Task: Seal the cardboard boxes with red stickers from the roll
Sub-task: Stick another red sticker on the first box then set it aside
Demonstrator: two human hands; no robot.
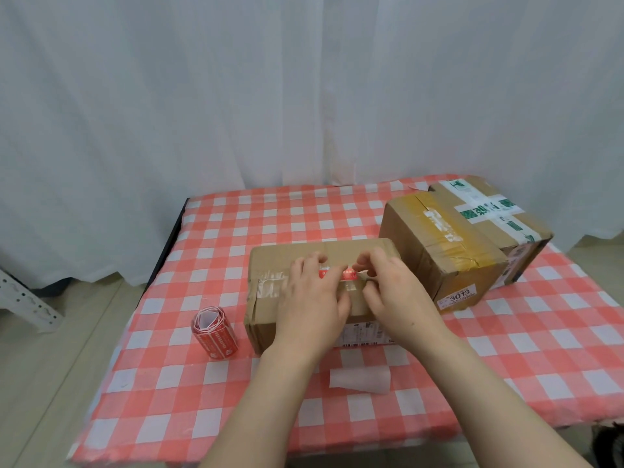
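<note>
Nearest the camera, two bare forearms reach forward over a table covered by a red-and-white checked tablecloth (pixel 202 231). A small curled slip of white backing paper (pixel 359 380) lies on the cloth just in front of a long brown cardboard box (pixel 270 261), which serves as the landmark here. To the left of that box, near its front corner but apart from it, stands a loosely wound roll of red stickers with white print (pixel 215 334), its white inner side showing at the top.

Both hands rest on the box's top face. The left hand (pixel 312 298) lies flat with fingers fairly straight and slightly spread, its forefinger pressing down on the left part of a red rectangular sticker (pixel 337 273) that sits across the box's top seam. The right hand (pixel 395 292) has its fingers curled, and thumb and forefinger appear to pinch the sticker's right end, though the exact contact is partly hidden. Old clear tape shows on the box's top left of the hands, and a printed label on its front face.

Behind and to the right of that box, touching or nearly touching its far right corner, sits a taller cardboard box bound with yellow-brown tape (pixel 439 251), marked 3013. Just beyond this lies a cardboard box crossed with green-and-white tape (pixel 489 211). A white curtain (pixel 304 96) hangs behind everything.
</note>
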